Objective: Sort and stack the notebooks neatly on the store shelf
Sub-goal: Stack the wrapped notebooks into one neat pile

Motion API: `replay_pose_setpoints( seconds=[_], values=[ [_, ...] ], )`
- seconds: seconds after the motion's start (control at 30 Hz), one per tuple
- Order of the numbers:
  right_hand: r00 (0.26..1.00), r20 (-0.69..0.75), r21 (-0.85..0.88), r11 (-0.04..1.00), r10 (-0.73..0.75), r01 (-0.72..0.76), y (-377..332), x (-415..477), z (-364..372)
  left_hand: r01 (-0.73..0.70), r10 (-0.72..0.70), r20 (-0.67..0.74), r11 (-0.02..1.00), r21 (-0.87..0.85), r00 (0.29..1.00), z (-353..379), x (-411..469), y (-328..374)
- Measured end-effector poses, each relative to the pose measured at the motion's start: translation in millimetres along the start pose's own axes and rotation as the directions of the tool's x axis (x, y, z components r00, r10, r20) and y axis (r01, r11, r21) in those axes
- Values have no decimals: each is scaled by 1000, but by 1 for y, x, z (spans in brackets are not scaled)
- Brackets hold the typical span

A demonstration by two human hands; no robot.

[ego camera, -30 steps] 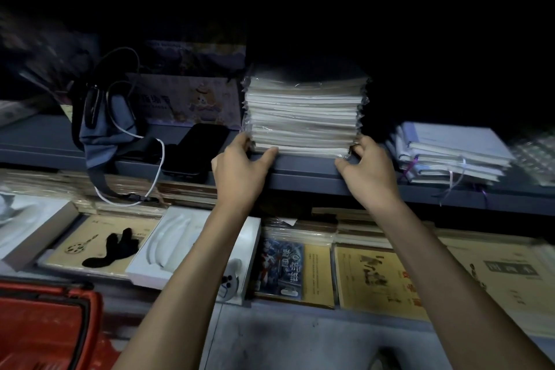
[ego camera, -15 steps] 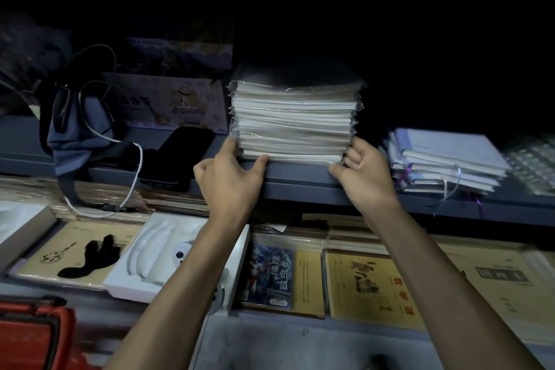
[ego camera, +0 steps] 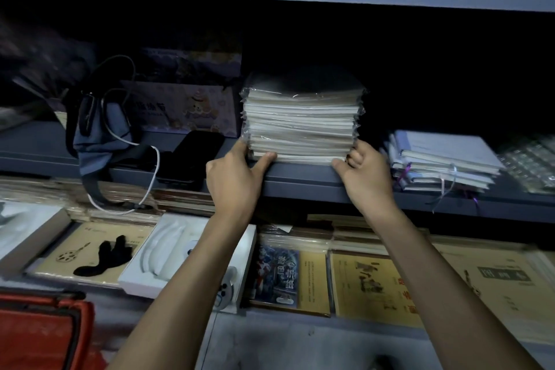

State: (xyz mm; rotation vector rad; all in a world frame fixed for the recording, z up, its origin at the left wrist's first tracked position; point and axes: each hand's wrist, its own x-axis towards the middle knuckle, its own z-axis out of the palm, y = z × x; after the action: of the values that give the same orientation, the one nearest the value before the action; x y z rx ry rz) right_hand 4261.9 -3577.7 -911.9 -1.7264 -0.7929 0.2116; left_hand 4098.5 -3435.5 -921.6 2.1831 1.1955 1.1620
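Here, a tall stack of cream plastic-wrapped notebooks [ego camera: 301, 126] sits at the grey metal shelf [ego camera: 300, 182] front | left hand [ego camera: 234, 177] and right hand [ego camera: 365, 177] clasp its bottom corners, thumbs in front | stack looks squared; looser ribbon-tied pale notebooks [ego camera: 444, 159] beside it probably need tidying.

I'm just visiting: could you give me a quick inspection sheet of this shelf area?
Surface: dark grey shelf, holding notebooks.
Job's things: wrapped notebook stack near the front edge; ribboned notebook pile to its right, apart.
Clutter: blue pouch and black device, left of the stack.
Grippers: left hand and right hand grip the stack's lower front corners.
Cables: white cable from the pouch, looping below the shelf edge.
Surroundings: booklets displayed below, red basket bottom left, dim light.
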Motion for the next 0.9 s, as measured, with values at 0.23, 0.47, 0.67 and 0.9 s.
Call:
replay_pose_setpoints(
  seconds=[0.23,0.47,0.67,0.9],
  values=[
    [995,-92,-62,998,-33,27,2,-1,4,-133,141,120,989,-69,983,-14,7,-16],
    [988,-151,-103,995,-16,0,3,2,9,8,10,109,986,-167,994,-10,13,-20],
    [990,-143,-45,999,-8,2,-2,5,6,78,-77,30,996,-42,997,-13,20,-9],
    [984,-176,-164,986,-34,5,0,2,10,42,-36,63,993,-108,997,-16,14,-11]
  ],
)
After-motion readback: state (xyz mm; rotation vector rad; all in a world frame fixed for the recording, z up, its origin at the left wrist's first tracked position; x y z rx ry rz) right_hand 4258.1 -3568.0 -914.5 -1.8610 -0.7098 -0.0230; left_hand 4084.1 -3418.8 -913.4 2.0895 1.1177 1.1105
